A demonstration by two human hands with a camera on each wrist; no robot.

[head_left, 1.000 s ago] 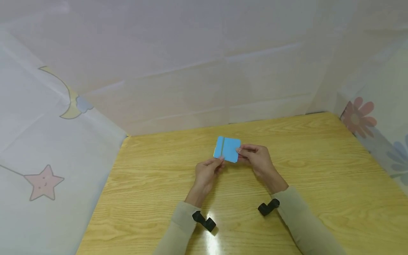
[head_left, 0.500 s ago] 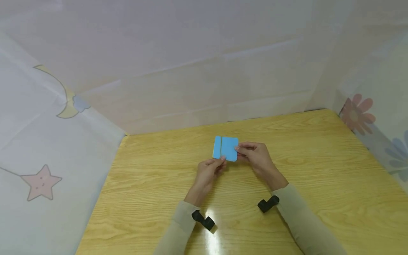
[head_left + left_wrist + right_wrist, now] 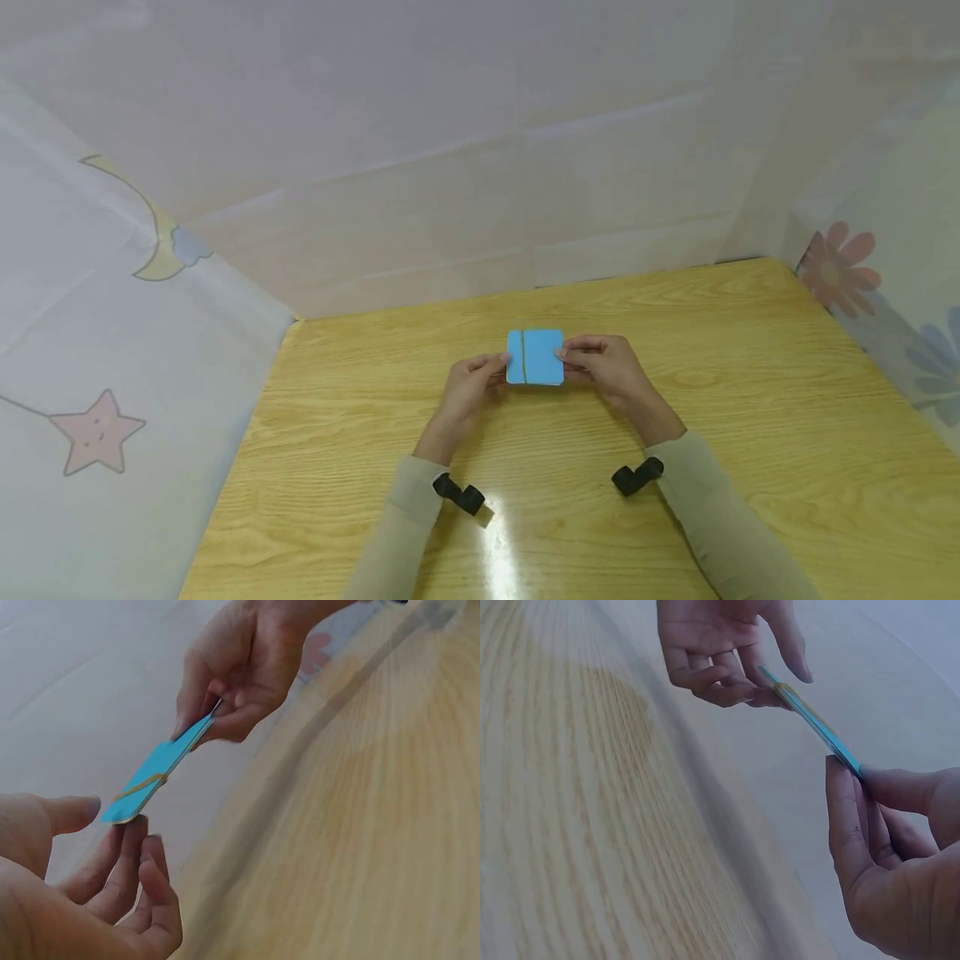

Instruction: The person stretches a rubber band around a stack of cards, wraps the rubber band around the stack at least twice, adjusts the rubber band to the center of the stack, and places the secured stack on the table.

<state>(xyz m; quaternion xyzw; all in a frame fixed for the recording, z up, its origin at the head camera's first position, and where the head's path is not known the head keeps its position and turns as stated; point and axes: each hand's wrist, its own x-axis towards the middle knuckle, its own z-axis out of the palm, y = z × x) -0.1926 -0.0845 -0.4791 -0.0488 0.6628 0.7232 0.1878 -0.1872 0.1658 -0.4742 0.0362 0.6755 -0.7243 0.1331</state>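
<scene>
A thin stack of blue cards (image 3: 542, 358) is held up over the wooden table, a yellowish rubber band (image 3: 524, 357) round it nearer its left end. My right hand (image 3: 611, 371) pinches the stack's right edge between thumb and fingers. At the opposite edge is my left hand (image 3: 465, 396). In the left wrist view the left thumb (image 3: 75, 814) stands apart from the cards, while fingertips lie at or just under their near end. The right wrist view shows the stack edge-on, with the same gap below the left thumb (image 3: 799, 664).
The wood-grain table (image 3: 360, 467) spreads out below both hands. Pale printed sheets (image 3: 420, 225) rise at its back and sides, showing a moon, a star and flowers. A small black device is worn at each wrist.
My left hand has shifted from the stack's lower edge to its left edge, its thumb coming off the cards. The stack has turned slightly and come a little nearer; the right hand keeps its pinch.
</scene>
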